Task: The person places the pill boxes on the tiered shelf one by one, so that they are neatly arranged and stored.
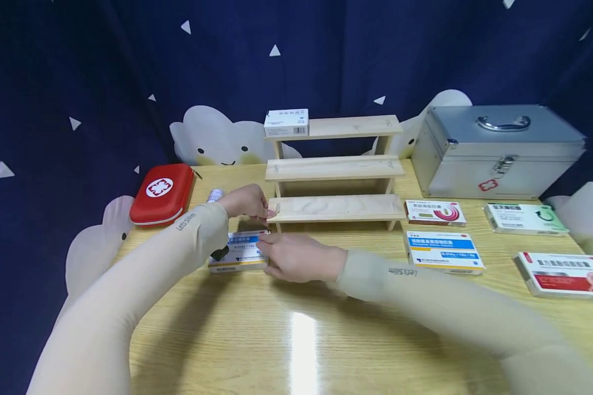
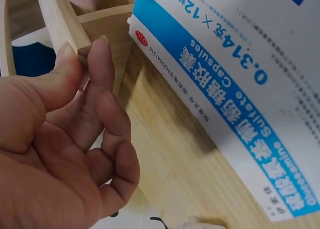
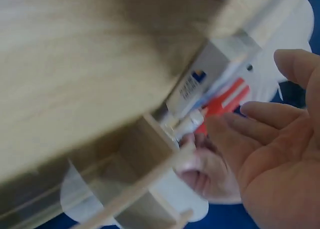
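Observation:
A three-tier wooden shelf (image 1: 336, 207) stands mid-table. At the left end of its lowest board (image 2: 59, 19), my left hand (image 1: 246, 202) pinches the board's edge between thumb and index finger, the other fingers loosely curled. Just below lies a white-and-blue box of glucosamine sulfate capsules (image 1: 242, 253), face up and partly covered by the left wrist in the head view. My right hand (image 1: 303, 258) is by the right end of this box. In the blurred right wrist view that hand (image 3: 280, 154) has extended fingers and nothing held; contact with the box or shelf cannot be told.
A white medicine box (image 1: 286, 122) sits on the top tier's left end. A red first-aid case (image 1: 162, 193) and a small white bottle (image 1: 214, 195) are at left. On the right are a silver metal case (image 1: 504, 148) and several medicine boxes (image 1: 445, 251).

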Demonstrator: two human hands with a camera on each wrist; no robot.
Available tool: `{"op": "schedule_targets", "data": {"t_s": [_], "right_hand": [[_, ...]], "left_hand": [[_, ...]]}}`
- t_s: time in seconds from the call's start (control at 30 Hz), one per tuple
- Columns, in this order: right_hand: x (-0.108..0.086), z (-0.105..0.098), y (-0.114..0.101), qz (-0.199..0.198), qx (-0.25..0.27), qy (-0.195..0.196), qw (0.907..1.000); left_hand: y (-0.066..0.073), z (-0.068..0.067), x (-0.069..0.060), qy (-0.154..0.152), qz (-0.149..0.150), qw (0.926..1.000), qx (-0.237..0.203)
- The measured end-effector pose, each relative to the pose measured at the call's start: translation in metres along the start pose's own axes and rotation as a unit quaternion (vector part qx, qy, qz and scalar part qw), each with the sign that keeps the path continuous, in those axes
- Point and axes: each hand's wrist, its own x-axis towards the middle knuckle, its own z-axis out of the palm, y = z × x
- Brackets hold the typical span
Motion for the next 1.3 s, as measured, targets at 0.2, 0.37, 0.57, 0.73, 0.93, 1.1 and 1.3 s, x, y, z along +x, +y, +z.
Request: {"op": "schedule_targets", "data": {"t_s": [0.2,0.37,0.57,0.73,0.93,1.1,1.3], "right_hand": [[0.009,0.017,-0.007,0.035,-0.020,-0.050,0.9980],[0.006,0.022,-0.010,0.060,-0.060,-0.054,0.9949],[0.007,0.022,-0.007,0.077,-0.034,0.035,0.9959],[0.010,0.025,-0.001,0.107,0.079,0.040,0.9903],[0.004,0.023,0.001,0.126,0.100,0.008,0.9869],[-0.006,0.019,-0.001,0.148,0.097,-0.033,0.9836],[-0.018,0.015,0.003,0.162,0.106,-0.069,0.9788]], "left_hand": [[-0.001,0.001,0.000,-0.006,-0.009,0.9998,-0.014],[0.002,-0.001,0.000,-0.008,-0.007,0.9998,-0.019],[0.002,-0.004,-0.002,-0.001,0.004,1.0000,0.003],[-0.002,-0.001,-0.002,-0.002,0.014,0.9999,0.003],[-0.003,0.002,-0.003,-0.001,0.031,0.9995,0.002],[-0.002,0.002,-0.003,-0.004,0.028,0.9996,0.004],[-0.001,-0.001,-0.002,-0.009,0.028,0.9995,0.006]]}}
